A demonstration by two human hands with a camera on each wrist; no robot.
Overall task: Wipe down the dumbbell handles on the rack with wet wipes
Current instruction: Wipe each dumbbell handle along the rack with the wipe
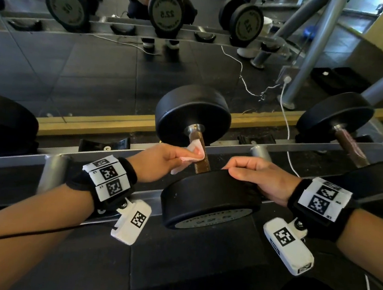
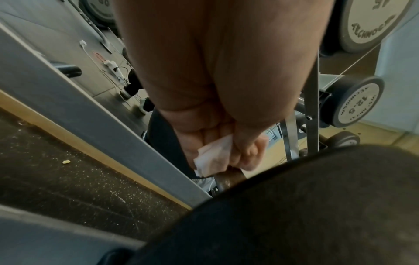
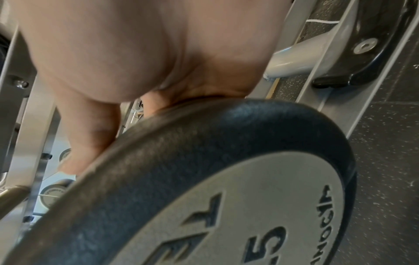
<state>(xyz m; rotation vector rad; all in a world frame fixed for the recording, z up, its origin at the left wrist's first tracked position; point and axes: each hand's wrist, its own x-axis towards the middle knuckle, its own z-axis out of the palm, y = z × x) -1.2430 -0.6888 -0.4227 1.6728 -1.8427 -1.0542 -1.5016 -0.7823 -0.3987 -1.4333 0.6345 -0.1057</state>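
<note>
A black dumbbell [image 1: 193, 114] lies across the grey rack [image 1: 303, 148] in the head view, its brown knurled handle [image 1: 201, 163] running toward me. My left hand [image 1: 168, 156] pinches a white wet wipe [image 1: 194, 151] against the left side of that handle; in the left wrist view the wet wipe [image 2: 213, 157] sits on the handle [image 2: 229, 178]. My right hand [image 1: 260, 175] curls over the rim of the near weight head [image 1: 210, 201]. From the right wrist, the near weight head [image 3: 226, 161] fills the frame under my fingers [image 3: 90, 141].
Another dumbbell [image 1: 335, 117] with a brown handle rests on the rack at right, and one [image 1: 1, 122] at left. A mirror [image 1: 76, 57] behind shows the reflected rack and weights. White cables [image 1: 285, 121] trail over the floor behind the rack.
</note>
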